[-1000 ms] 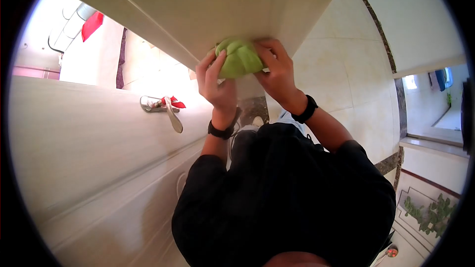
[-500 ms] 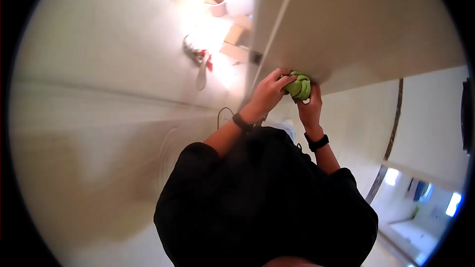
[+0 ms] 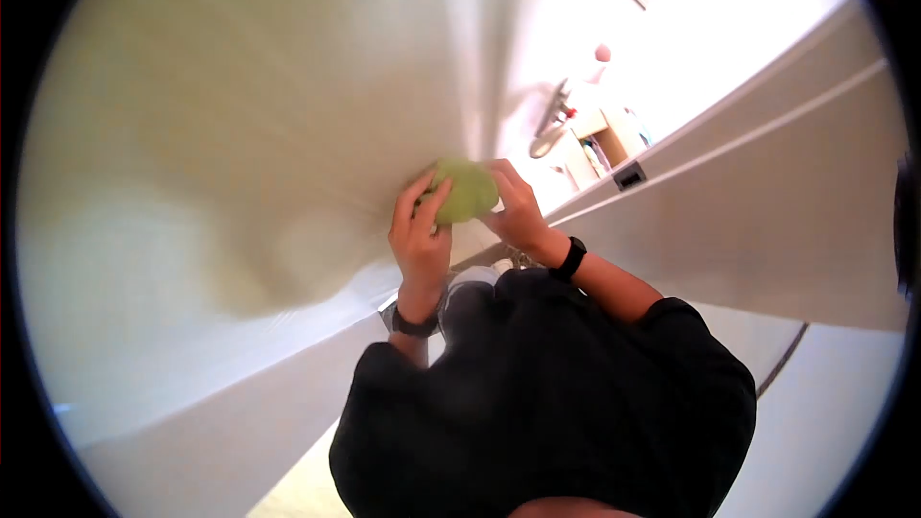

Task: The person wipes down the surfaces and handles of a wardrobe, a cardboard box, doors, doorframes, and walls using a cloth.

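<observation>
A bunched green cloth (image 3: 465, 194) is held between my two hands, blurred by motion. My left hand (image 3: 419, 235) grips its left side, fingers bent over it. On the other side, my right hand (image 3: 521, 211) holds the cloth with fingers curled at its edge. Both hands are close to a pale, smooth wall-like surface (image 3: 259, 134); whether the cloth touches it I cannot tell. Each wrist wears a dark band.
To the right stands a pale panel like a door or frame (image 3: 729, 221) with a dark metal plate (image 3: 629, 176) on its edge. Beyond the opening, a cardboard box (image 3: 614, 142) and other items sit in a bright room.
My view and body have turned, so the pale panel and doorway now lie to the right. Both hands have moved with the cloth from the panel to the wall-like surface on the left.
</observation>
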`<state>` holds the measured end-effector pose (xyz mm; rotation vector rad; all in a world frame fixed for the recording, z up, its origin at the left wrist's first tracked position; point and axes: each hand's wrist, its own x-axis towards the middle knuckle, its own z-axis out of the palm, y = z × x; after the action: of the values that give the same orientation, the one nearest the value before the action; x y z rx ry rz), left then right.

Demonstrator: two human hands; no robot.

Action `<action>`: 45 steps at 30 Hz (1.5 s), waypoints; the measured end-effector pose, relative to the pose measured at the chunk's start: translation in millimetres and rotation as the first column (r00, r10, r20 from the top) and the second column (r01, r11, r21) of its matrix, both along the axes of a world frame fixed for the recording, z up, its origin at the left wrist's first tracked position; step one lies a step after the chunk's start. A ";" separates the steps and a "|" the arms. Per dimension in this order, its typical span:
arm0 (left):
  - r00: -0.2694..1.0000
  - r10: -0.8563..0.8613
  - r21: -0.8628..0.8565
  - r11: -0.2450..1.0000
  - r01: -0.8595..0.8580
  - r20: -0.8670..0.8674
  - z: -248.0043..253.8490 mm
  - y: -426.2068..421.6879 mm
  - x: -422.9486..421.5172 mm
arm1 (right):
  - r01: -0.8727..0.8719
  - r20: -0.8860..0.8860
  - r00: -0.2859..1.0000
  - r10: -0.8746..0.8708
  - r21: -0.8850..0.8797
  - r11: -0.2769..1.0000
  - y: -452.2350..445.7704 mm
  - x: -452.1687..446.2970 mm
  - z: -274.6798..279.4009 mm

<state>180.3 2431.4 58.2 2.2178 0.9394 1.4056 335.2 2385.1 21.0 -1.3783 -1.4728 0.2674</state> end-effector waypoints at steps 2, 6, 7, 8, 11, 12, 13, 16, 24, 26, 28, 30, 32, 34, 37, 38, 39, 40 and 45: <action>0.987 0.151 0.009 0.988 -0.151 0.051 -1.0 -9.8 -29.4 | -0.132 0.002 0.991 0.132 0.091 0.987 18.9 -25.4 2.3; 0.893 0.415 0.102 0.894 -0.436 0.174 8.5 -19.4 -71.5 | -0.313 0.165 0.945 0.283 0.201 0.928 39.7 -74.4 35.7; 0.866 0.443 0.126 0.869 -0.478 0.234 12.2 -19.1 -76.6 | -0.338 0.193 0.934 0.299 0.218 0.915 43.2 -83.4 48.5; 0.837 0.463 0.149 0.842 -0.518 0.294 17.2 -18.2 -81.3 | -0.358 0.185 0.929 0.320 0.243 0.901 45.5 -89.4 59.7; 0.820 0.427 0.183 0.834 -0.520 0.382 40.9 -9.1 -80.3 | -0.389 0.185 0.920 0.345 0.344 0.855 56.6 -93.2 90.8; 0.829 0.400 0.203 0.841 -0.501 0.391 50.8 -5.7 -78.5 | -0.370 0.179 0.928 0.326 0.353 0.859 57.2 -89.8 98.0; 0.861 0.360 0.222 0.863 -0.454 0.360 61.6 -2.6 -73.6 | -0.315 0.186 0.946 0.264 0.353 0.881 55.1 -83.0 103.8; 0.955 0.134 0.315 0.924 -0.217 0.266 75.8 11.3 -51.7 | -0.144 0.128 0.987 0.094 0.463 0.874 53.0 -56.9 96.9; 0.994 -0.107 0.213 0.971 0.107 -0.014 9.4 22.6 17.3 | 0.230 -0.281 0.945 -0.167 0.210 0.950 41.7 2.3 -49.7; 0.989 -0.119 0.126 0.984 0.130 -0.087 -16.1 18.1 15.1 | 0.259 -0.185 0.955 -0.233 0.130 0.957 30.4 -4.0 -60.4; 0.982 -0.123 0.063 0.989 0.133 -0.143 -33.6 15.2 7.2 | 0.223 -0.154 0.965 -0.213 0.049 0.974 18.9 -14.9 -66.1; 0.987 -0.100 0.041 0.994 0.105 -0.122 -36.9 10.2 -10.8 | 0.135 -0.130 0.983 -0.126 0.063 0.989 17.6 -24.3 -65.4; 0.990 -0.091 0.006 0.996 0.093 -0.107 -32.2 10.6 -22.2 | 0.082 -0.021 0.997 -0.080 0.112 0.990 23.2 -24.7 -52.8; 0.990 -0.101 -0.050 0.994 0.096 -0.100 -15.9 9.1 -28.9 | 0.045 0.020 0.999 -0.048 0.161 0.986 28.5 -25.1 -26.4; 0.997 -0.081 0.108 0.991 0.082 -0.019 17.3 11.2 -14.6 | 0.050 0.023 0.998 -0.059 0.277 0.960 36.3 -6.6 -0.7; 0.993 -0.116 0.118 0.986 0.116 -0.006 26.2 13.8 -5.6 | 0.068 0.041 0.995 -0.086 0.331 0.941 38.0 1.6 9.6; 0.989 -0.148 0.126 0.981 0.146 0.009 33.9 17.2 6.0 | 0.114 0.030 0.991 -0.133 0.352 0.929 39.6 10.4 16.4; 0.984 -0.178 0.133 0.976 0.173 0.026 40.2 19.6 17.6 | 0.157 0.020 0.984 -0.177 0.371 0.915 40.9 18.7 21.6; 0.966 -0.256 0.194 0.946 0.260 -0.047 37.5 24.2 61.3 | 0.309 -0.138 0.950 -0.281 0.259 0.915 41.8 41.2 3.8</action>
<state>241.6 2455.5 95.7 2.3998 0.5068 1.4061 376.4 2427.0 24.8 -1.3155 -1.1511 -0.0643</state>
